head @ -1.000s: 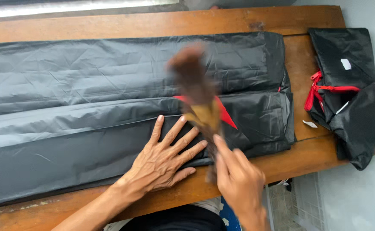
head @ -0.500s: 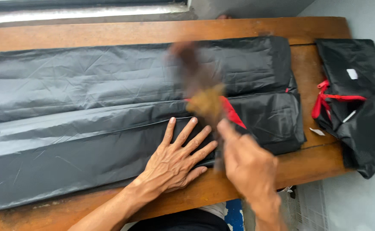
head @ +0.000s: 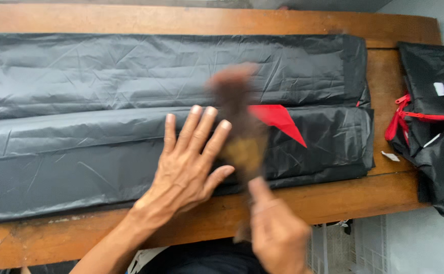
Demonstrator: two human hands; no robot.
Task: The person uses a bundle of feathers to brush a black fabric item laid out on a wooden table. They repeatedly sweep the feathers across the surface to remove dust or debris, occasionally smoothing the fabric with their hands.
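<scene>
— Left hand (head: pixel 184 170)?
— Flat, fingers spread, pressing the black fabric (head: pixel 80 152) on the table (head: pixel 359 195).
— Right hand (head: pixel 277 233)?
— Gripping a blurred brown brush (head: pixel 239 127) over the fabric — beside a red patch (head: pixel 277 119).

Labels only: small white rectangular label (head: pixel 439 89) on the black bag with red zip (head: pixel 431 127), well right of the right grip (head: pixel 277 233). Small white tag scrap (head: pixel 390 156) on the surface (head: pixel 384 193) beside that bag.
</scene>
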